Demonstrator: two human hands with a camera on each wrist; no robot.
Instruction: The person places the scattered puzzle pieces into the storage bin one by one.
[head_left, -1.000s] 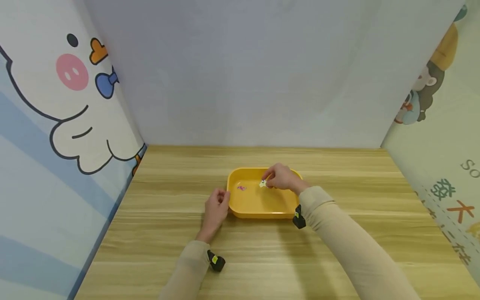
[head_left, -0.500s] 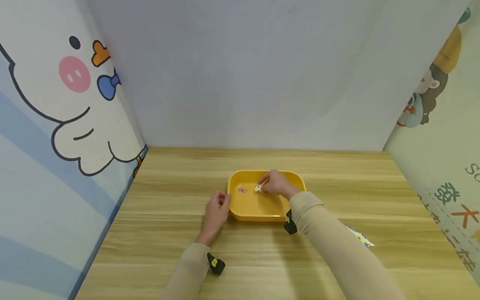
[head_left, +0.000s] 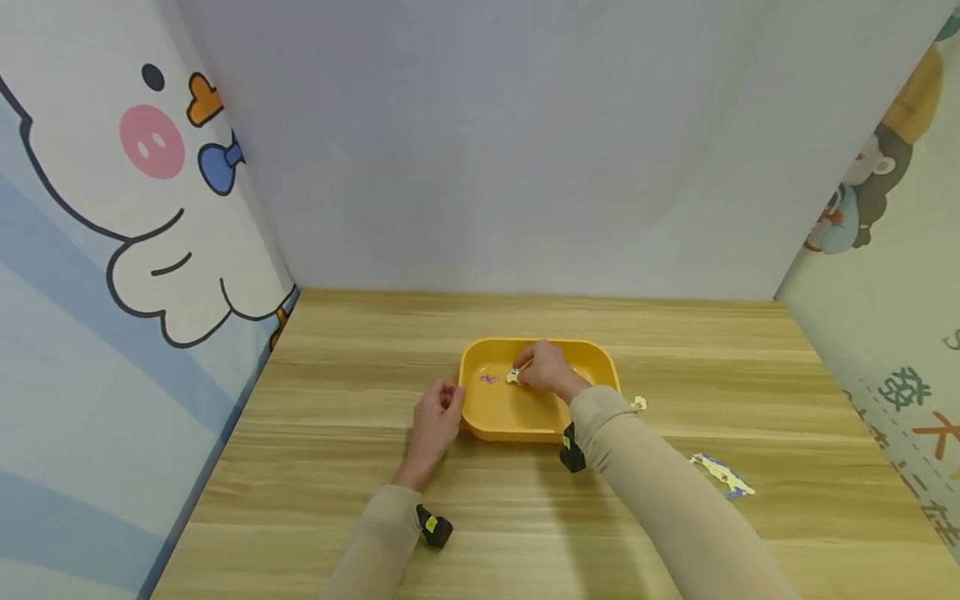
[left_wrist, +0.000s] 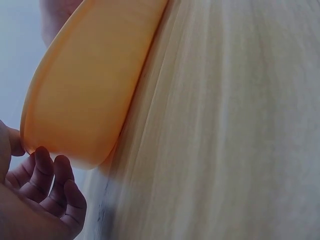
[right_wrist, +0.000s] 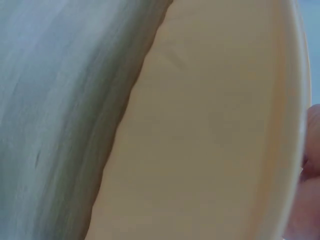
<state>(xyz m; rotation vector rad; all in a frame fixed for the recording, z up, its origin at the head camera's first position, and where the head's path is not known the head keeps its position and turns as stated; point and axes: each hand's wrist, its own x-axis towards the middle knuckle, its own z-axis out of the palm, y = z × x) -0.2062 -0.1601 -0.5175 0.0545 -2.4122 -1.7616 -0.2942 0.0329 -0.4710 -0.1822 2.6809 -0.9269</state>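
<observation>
A yellow-orange plastic tray (head_left: 517, 421) sits on the wooden table. At its left end my left hand (head_left: 437, 417) pinches the rim, thumb at the lip and curled fingers against the outer wall, as the left wrist view shows. Inside the tray, my right hand (head_left: 549, 368) pinches a small pale-yellow cutout (head_left: 513, 377) with dark marks, low over the bottom. Left of it, on the tray bottom, lies a small pink-purple piece (head_left: 489, 379). In the right wrist view the tray wall (right_wrist: 200, 120) hides most of that hand.
On the table (head_left: 337, 400) to the right lie a small pale-yellow scrap (head_left: 639, 403), beside the tray, and a longer pale-yellow and blue strip (head_left: 723, 475) near the right forearm. Printed cloth hangs at both sides, with a plain pale curtain (head_left: 480, 150) behind.
My right hand has moved left and slightly down inside the tray with the cutout. The strip and the scrap on the right have come out from behind the right arm. My left hand stays on the rim.
</observation>
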